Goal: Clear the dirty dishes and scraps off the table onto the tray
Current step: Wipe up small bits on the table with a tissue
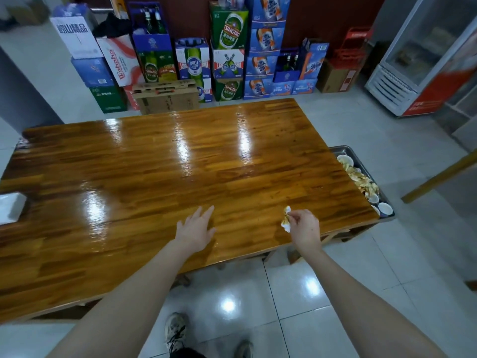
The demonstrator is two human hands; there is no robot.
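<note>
Your right hand (305,228) pinches a crumpled paper napkin (286,219) between thumb and fingertips, with the other fingers curled in. The napkin is small and white, creased into a rough wad, and it carries yellow-brown stains along its folds. It hangs at the front of your hand over the near right part of the bench (180,164); you cannot tell from here whether its lower end touches the wood. Your left hand (195,228) is open, fingers straight and slightly spread, palm down low over the bench to the left of the napkin, holding nothing. The bench top is glossy brown wood with bright bands of reflected light running across it. Just past its right end sits a metal tray (346,151), partly hidden by the bench edge. The tray holds a heap of pale, orange-stained scraps (361,180) in its middle, a white bowl (344,159) at its far end and small white cups (384,208) at its near end. At the far left edge of the bench lies a pale flat thing (10,206), too blurred to name. Stacked beer boxes (227,29) stand against the wall beyond the bench, and a glass-door fridge (423,47) stands at the far right. Your shoes (175,329) show on the shiny tiled floor (258,293) below.
</note>
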